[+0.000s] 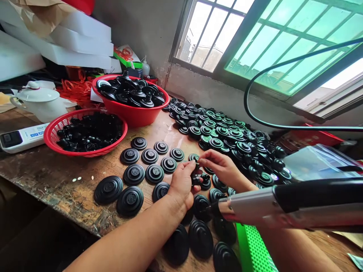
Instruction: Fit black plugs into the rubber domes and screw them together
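My left hand is closed around several small black plastic fittings, which stick out past its curled fingers. My right hand meets it at the fingertips, thumb and forefinger pinched beside the left thumb; what they pinch is too small to make out. Beneath and around both hands, round stepped black discs lie in loose rows on the wooden table. A grey tool with a black grip crosses in front of my right forearm, its narrow tip over the nearer discs.
A red basket of small black fittings and a red basin of black discs stand at the left. Behind the rows, a large heap of discs reaches the wall. A green perforated box sits near my right forearm. A black cable loops overhead.
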A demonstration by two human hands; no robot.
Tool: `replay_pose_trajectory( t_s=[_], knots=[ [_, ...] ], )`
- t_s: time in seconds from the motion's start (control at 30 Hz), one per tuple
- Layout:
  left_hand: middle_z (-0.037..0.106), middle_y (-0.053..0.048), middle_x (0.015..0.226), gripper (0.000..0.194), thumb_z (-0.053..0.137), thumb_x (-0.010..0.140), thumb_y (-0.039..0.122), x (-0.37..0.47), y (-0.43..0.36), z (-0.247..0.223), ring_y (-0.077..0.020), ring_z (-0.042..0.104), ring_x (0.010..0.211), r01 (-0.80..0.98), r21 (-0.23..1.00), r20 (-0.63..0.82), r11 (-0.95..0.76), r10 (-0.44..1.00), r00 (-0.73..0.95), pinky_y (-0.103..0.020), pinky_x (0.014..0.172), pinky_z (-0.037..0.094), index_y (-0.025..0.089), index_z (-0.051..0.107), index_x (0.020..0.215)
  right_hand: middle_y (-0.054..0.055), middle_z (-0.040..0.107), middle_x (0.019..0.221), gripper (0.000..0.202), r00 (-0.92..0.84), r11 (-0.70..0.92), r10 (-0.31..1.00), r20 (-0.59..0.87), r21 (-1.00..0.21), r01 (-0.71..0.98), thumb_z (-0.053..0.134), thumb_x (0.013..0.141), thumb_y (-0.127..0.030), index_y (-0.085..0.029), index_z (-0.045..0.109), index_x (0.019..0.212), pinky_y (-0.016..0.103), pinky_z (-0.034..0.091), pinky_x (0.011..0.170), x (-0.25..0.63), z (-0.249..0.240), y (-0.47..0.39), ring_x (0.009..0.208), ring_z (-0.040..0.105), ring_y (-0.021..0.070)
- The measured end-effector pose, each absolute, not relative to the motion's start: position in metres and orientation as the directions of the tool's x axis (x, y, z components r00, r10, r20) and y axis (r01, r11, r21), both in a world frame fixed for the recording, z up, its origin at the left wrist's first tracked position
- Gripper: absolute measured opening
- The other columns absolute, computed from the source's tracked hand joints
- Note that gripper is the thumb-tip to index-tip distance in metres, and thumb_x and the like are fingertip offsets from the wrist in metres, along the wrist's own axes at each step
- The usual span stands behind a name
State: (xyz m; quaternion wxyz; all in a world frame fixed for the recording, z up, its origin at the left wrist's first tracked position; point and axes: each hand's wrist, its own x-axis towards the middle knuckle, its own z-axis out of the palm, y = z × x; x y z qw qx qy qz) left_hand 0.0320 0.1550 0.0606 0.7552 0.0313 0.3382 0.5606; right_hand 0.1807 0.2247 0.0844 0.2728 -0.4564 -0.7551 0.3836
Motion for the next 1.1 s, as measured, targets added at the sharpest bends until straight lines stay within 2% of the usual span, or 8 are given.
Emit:
replay_pose_trajectory(
  t_s=[0.1, 0.27, 0.4, 0.53, 0.63, 0.8, 0.97, 1.1],
  knots=[
    [0.059, 0.001, 0.065, 0.012, 0.065, 0.088, 0.024, 0.032, 0.156, 0.059, -0.0078, 0.051, 0.046, -0.825, 0.411, -0.498, 0.388, 0.853, 0.153, -0.013, 0.038, 0.024, 0.019, 0.054, 0.091, 0.005, 0.07, 0.089, 0.045, -0.331, 0.276, 0.937, 0.11, -0.814, 0.511, 0.075, 0.078, -0.06, -0.02, 0.068, 0.097, 0.034, 0.055, 0.076, 0.185, 0.081, 0.236, 0.081, 0.064, 0.0182],
    [0.06, 0.002, 0.07, 0.024, 0.074, 0.08, 0.026, 0.031, 0.157, 0.06, -0.0073, 0.052, 0.049, -0.847, 0.389, -0.505, 0.363, 0.853, 0.134, -0.013, 0.038, 0.023, 0.019, 0.055, 0.091, 0.007, 0.073, 0.103, 0.043, -0.589, 0.202, 0.8, -0.113, -0.874, 0.442, 0.076, 0.081, -0.051, -0.02, 0.068, 0.11, 0.034, 0.058, 0.079, 0.18, 0.082, 0.224, 0.088, 0.069, 0.0192],
    [0.059, 0.001, 0.069, 0.028, 0.077, 0.079, 0.03, 0.032, 0.158, 0.061, -0.0075, 0.052, 0.048, -0.855, 0.363, -0.534, 0.37, 0.835, 0.135, -0.013, 0.038, 0.023, 0.018, 0.054, 0.09, 0.005, 0.072, 0.097, 0.04, -0.574, 0.24, 0.817, -0.058, -0.87, 0.43, 0.073, 0.084, -0.051, -0.02, 0.067, 0.108, 0.034, 0.058, 0.078, 0.178, 0.078, 0.221, 0.086, 0.069, 0.019],
    [0.06, -0.001, 0.066, 0.019, 0.066, 0.085, 0.032, 0.029, 0.159, 0.064, -0.009, 0.052, 0.046, -0.867, 0.314, -0.586, 0.386, 0.798, 0.144, -0.014, 0.039, 0.024, 0.017, 0.056, 0.089, 0.007, 0.07, 0.099, 0.03, -0.413, 0.428, 0.896, 0.164, -0.566, 0.705, 0.061, 0.091, -0.043, -0.021, 0.066, 0.111, 0.036, 0.057, 0.079, 0.19, 0.069, 0.247, 0.087, 0.068, 0.0203],
    [0.061, -0.003, 0.064, 0.011, 0.056, 0.087, 0.024, 0.026, 0.16, 0.066, -0.0104, 0.053, 0.046, -0.875, 0.293, -0.62, 0.385, 0.773, 0.132, -0.015, 0.039, 0.026, 0.015, 0.059, 0.093, 0.006, 0.068, 0.095, 0.017, -0.423, 0.455, 0.89, 0.168, -0.367, 0.811, 0.064, 0.087, -0.026, -0.022, 0.071, 0.102, 0.035, 0.055, 0.078, 0.196, 0.061, 0.264, 0.081, 0.066, 0.0194],
    [0.063, -0.004, 0.064, 0.004, 0.057, 0.086, 0.019, 0.027, 0.158, 0.064, -0.0102, 0.054, 0.047, -0.873, 0.343, -0.577, 0.347, 0.811, 0.096, -0.015, 0.039, 0.026, 0.016, 0.054, 0.086, 0.006, 0.066, 0.094, 0.015, -0.466, 0.477, 0.879, 0.103, -0.226, 0.849, 0.064, 0.085, -0.016, -0.02, 0.073, 0.096, 0.033, 0.051, 0.082, 0.187, 0.058, 0.268, 0.085, 0.065, 0.0193],
    [0.065, -0.004, 0.066, 0.013, 0.065, 0.084, 0.024, 0.029, 0.157, 0.062, -0.0099, 0.053, 0.047, -0.861, 0.36, -0.538, 0.359, 0.834, 0.123, -0.014, 0.039, 0.025, 0.017, 0.055, 0.087, 0.004, 0.065, 0.083, 0.008, -0.479, 0.481, 0.876, 0.052, -0.127, 0.867, 0.07, 0.085, -0.025, -0.018, 0.073, 0.087, 0.029, 0.047, 0.073, 0.182, 0.06, 0.274, 0.076, 0.062, 0.018],
    [0.065, -0.004, 0.065, 0.01, 0.058, 0.09, 0.026, 0.026, 0.159, 0.063, -0.0091, 0.05, 0.043, -0.863, 0.335, -0.557, 0.378, 0.818, 0.143, -0.015, 0.038, 0.023, 0.016, 0.056, 0.089, 0.003, 0.065, 0.079, 0.015, -0.48, 0.482, 0.876, 0.051, -0.086, 0.872, 0.07, 0.086, -0.033, -0.018, 0.072, 0.081, 0.027, 0.045, 0.067, 0.181, 0.059, 0.279, 0.071, 0.06, 0.0162]
  ],
)
